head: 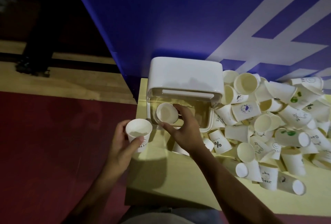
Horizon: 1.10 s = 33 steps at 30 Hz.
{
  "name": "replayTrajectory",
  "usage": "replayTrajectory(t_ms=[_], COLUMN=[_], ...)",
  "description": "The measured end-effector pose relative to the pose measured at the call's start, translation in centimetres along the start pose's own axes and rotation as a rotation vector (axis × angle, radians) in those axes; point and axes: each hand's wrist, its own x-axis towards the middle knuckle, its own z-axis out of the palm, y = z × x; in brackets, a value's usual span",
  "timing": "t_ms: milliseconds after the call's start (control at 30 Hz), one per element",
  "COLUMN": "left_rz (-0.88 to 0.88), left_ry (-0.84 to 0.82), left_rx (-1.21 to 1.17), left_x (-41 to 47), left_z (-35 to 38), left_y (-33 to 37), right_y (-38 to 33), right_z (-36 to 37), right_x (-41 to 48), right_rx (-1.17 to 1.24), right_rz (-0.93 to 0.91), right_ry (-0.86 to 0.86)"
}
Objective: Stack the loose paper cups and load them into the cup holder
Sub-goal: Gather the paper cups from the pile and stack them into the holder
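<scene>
Between the right fingers (180, 111) 1 cup (165, 114) is gripped near its rim, inside the cup holder (184, 75); a 2nd cup (138, 128) is held by the left fingers (137, 143) just outside. Light, thin-walled, crushable: rim grip judged safest.

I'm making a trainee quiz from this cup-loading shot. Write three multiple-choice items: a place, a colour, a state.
1. Where does the pile of loose cups lie? A. Right of the cup holder. B. Left of it. C. On the floor.
2. What colour is the wall panel behind the holder? A. Green. B. Blue. C. Yellow.
3. What is the left hand doing? A. Hanging idle. B. Pressing the lid. C. Gripping a printed cup.
Answers: 1 A, the heap spreads rightward from the holder; 2 B, blue with white marks; 3 C, its fingers curl round the cup.
</scene>
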Motion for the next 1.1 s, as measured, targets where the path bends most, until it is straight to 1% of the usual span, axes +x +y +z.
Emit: replayTrajectory(t_ms=[100, 233, 333, 600, 733, 800, 900, 967, 1033, 1100], left_rz=[-0.001, 0.025, 0.027, 0.055, 0.091, 0.123, 0.158, 0.194, 0.237, 0.262], left_ry=[-0.028, -0.057, -0.071, -0.075, -0.069, -0.066, -0.065, -0.073, -0.091, -0.107], left_rx=[0.034, 0.091, 0.111, 0.117, 0.171, 0.215, 0.267, 0.314, 0.374, 0.41], left_x=[0.4, 0.6, 0.9, 1.5, 1.8, 1.9, 2.4, 2.9, 3.4, 3.9], left_z=[-0.5, -0.5, -0.6, 0.5, 1.1, 1.3, 2.0, 2.9, 3.9, 4.7], left_y=[-0.3, 0.0, 0.1, 0.5, 0.8, 0.9, 1.1, 1.2, 1.2, 0.9], right_y=[0.9, 2.0, 2.7, 3.3, 3.0, 2.5, 0.8, -0.8, -1.7, -1.7], right_z=[1.1, 2.2, 2.7, 3.2, 2.9, 2.5, 0.9, -0.5, -1.4, -1.5], right_x=[0.8, 1.7, 2.1, 2.5, 2.3, 1.9, 0.5, -0.4, -1.1, -1.3], right_rx=[-0.074, -0.23, -0.31, -0.332, -0.323, -0.243, 0.1, 0.293, 0.339, 0.307], right_rz=[0.02, 0.041, 0.102, 0.16, 0.182, 0.186, 0.243, 0.263, 0.202, 0.155], right_ry=[-0.051, -0.096, -0.145, -0.156, -0.201, -0.157, 0.044, 0.064, 0.032, 0.018])
